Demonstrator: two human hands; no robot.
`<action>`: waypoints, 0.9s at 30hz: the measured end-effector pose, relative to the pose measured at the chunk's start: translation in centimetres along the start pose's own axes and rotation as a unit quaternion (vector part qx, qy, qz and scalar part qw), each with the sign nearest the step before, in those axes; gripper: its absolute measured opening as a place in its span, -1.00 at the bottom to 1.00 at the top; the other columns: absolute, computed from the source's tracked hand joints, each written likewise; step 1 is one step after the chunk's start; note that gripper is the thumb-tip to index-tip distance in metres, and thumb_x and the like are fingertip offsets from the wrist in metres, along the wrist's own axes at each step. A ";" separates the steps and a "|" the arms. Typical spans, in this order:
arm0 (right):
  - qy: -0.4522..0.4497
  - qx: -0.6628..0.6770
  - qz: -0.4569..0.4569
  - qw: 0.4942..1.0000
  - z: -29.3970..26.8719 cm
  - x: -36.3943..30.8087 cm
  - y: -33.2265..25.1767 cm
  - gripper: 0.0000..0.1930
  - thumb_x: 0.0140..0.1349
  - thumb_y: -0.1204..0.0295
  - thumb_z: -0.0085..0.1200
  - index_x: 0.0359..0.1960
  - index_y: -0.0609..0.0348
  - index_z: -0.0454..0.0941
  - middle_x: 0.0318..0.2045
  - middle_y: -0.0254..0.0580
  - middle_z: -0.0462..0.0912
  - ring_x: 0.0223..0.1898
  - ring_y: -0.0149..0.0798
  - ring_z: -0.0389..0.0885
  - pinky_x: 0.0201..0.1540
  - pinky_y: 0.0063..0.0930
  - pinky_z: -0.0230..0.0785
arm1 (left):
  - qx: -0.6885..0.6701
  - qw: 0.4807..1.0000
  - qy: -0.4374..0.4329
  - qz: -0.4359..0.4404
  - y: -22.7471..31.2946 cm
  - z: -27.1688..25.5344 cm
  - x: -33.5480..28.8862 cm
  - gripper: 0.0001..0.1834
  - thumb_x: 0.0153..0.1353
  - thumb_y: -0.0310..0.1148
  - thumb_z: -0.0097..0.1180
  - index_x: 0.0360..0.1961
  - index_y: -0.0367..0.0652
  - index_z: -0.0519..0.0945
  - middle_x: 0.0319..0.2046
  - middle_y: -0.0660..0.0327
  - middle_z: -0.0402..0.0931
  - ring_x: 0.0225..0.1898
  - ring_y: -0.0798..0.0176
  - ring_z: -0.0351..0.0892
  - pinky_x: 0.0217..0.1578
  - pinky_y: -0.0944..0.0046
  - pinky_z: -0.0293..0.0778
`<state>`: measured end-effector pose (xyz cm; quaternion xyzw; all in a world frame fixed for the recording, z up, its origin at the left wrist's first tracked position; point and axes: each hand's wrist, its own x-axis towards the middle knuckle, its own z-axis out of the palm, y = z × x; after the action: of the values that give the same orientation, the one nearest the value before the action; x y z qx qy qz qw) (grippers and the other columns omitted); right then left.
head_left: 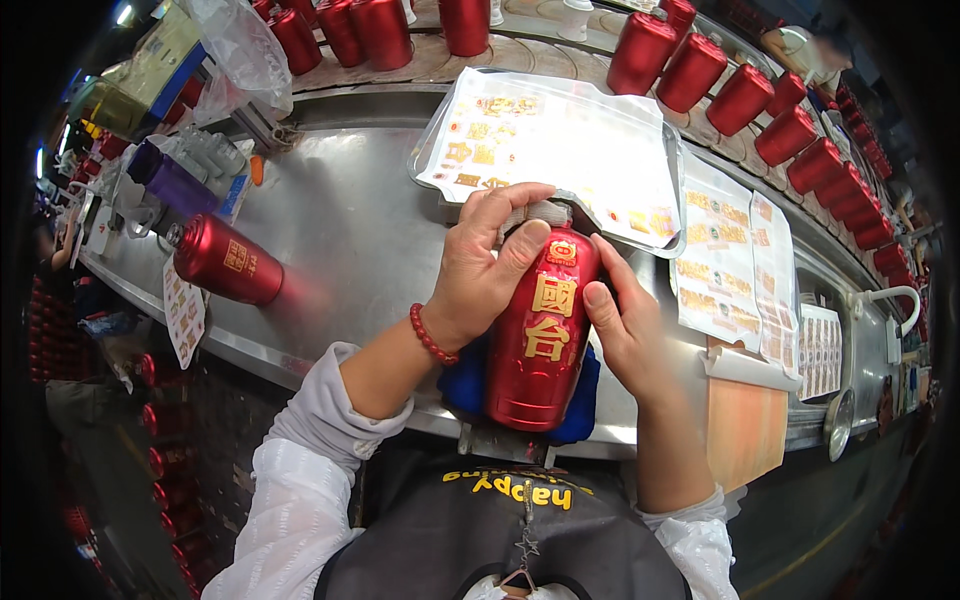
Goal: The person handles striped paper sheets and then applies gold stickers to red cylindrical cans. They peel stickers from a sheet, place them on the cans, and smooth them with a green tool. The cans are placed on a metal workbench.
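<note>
A red bottle (533, 385) with raised gold characters and a small gold emblem at its shoulder lies in front of me, its neck pointing away. It rests on a blue cloth (463, 385). My left hand (490, 262) grips it around the neck and upper left side, thumb pressed at the shoulder near the emblem; a red bead bracelet circles that wrist. Along the bottle's right side my right hand (628, 325) holds it with thumb and fingers. Just beyond the neck, a metal tray (425, 150) carries white sheets of gold stickers (560, 150). The left fingertips partly cover the neck.
Another red bottle (228, 258) lies at the left, near a purple bottle (172, 178). More sticker sheets (715, 260) lie at the right, above an orange-brown board (745, 415). Red bottles (693, 72) line a curved conveyor (560, 50) at the back.
</note>
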<state>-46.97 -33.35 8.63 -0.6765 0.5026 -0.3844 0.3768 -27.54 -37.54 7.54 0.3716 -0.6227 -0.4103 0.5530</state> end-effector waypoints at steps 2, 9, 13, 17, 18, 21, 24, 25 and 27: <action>0.002 -0.001 -0.003 1.000 -0.1 0.0 0.2 -0.32 0.43 0.06 0.03 0.32 0.44 0.29 0.18 0.27 0.51 0.23 0.05 0.51 0.24 -0.29 0.33 | 0.005 1.000 -0.018 -0.021 -0.3 0.1 0.0 -0.59 0.40 -0.23 0.10 0.16 -0.24 0.49 -0.03 0.09 0.57 0.03 0.20 0.50 0.10 0.26 0.42; 0.103 -0.007 -0.137 0.985 -3.0 2.8 -2.4 -0.68 0.24 0.58 0.12 0.05 0.30 0.52 -0.28 -0.01 0.73 -0.33 -0.16 0.74 -0.20 -0.35 0.56 | 0.180 0.956 -0.058 0.226 1.6 -2.5 -0.8 -0.65 0.40 -0.24 0.07 0.10 -0.17 0.58 -0.04 0.11 0.58 0.04 0.12 0.46 0.17 0.13 0.36; -0.101 -0.073 -0.094 0.988 -3.4 6.8 -4.9 -0.81 0.24 0.42 0.16 -0.25 0.30 0.51 -0.58 0.04 0.60 -0.55 -0.03 0.63 -0.45 -0.28 0.45 | 0.275 0.904 -0.101 0.312 1.0 -3.4 -2.6 -0.63 0.37 -0.10 0.08 0.00 -0.08 0.71 -0.03 0.14 0.61 0.05 0.05 0.46 0.19 -0.09 0.31; 0.051 -0.094 -0.098 0.989 -3.0 6.1 -4.8 -0.80 0.31 0.39 0.13 -0.20 0.30 0.52 -0.46 -0.16 0.64 -0.45 -0.39 0.58 -0.34 -0.49 0.45 | 0.287 0.912 -0.073 0.284 0.2 -3.5 -3.5 -0.56 0.39 -0.03 0.04 0.06 -0.10 0.70 -0.01 0.15 0.63 0.07 0.05 0.48 0.21 -0.09 0.30; 0.006 -0.018 -0.060 0.998 -2.5 5.1 -4.8 -0.80 0.35 0.37 0.12 -0.19 0.29 0.52 -0.44 -0.23 0.62 -0.39 -0.43 0.55 -0.30 -0.52 0.43 | 0.289 0.914 -0.069 0.277 0.2 -3.6 -3.8 -0.55 0.40 -0.03 0.02 0.06 -0.11 0.69 -0.01 0.15 0.63 0.08 0.06 0.48 0.22 -0.08 0.29; 0.091 -0.011 -0.076 0.993 0.1 3.0 -2.8 -0.79 0.28 0.37 0.16 -0.24 0.30 0.53 -0.54 -0.04 0.61 -0.51 -0.24 0.58 -0.37 -0.41 0.45 | 0.283 0.920 -0.066 0.265 0.2 -3.3 -4.2 -0.51 0.43 -0.02 -0.03 0.09 -0.16 0.66 0.00 0.15 0.64 0.09 0.08 0.49 0.25 -0.08 0.25; 0.152 0.015 -0.037 0.988 -0.1 2.3 -0.8 -0.77 0.31 0.35 0.17 -0.23 0.31 0.53 -0.52 -0.10 0.61 -0.49 -0.34 0.54 -0.35 -0.45 0.45 | 0.286 0.922 -0.058 0.256 0.0 -3.2 -4.6 -0.48 0.45 0.00 -0.07 0.13 -0.19 0.63 0.02 0.15 0.64 0.09 0.09 0.49 0.29 -0.06 0.21; 0.173 0.013 -0.034 0.984 -0.2 2.0 -0.7 -0.76 0.34 0.34 0.16 -0.21 0.31 0.53 -0.51 -0.11 0.63 -0.45 -0.36 0.56 -0.33 -0.46 0.45 | 0.286 0.922 -0.057 0.256 -0.1 -3.2 -4.6 -0.47 0.46 0.01 -0.08 0.14 -0.19 0.62 0.02 0.15 0.64 0.09 0.09 0.49 0.30 -0.05 0.20; 0.207 0.022 -0.057 0.977 0.0 1.5 -1.3 -0.75 0.35 0.34 0.16 -0.16 0.32 0.52 -0.51 -0.17 0.63 -0.45 -0.42 0.55 -0.33 -0.50 0.45 | 0.287 0.923 -0.058 0.250 -0.1 -3.3 -4.6 -0.43 0.47 0.06 -0.14 0.17 -0.19 0.60 0.01 0.16 0.64 0.14 0.09 0.44 0.34 -0.05 0.14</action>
<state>-46.14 -34.58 9.96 -0.6014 0.5216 -0.5478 0.2574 -23.78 -33.67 5.82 0.3223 -0.8176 -0.0831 0.4699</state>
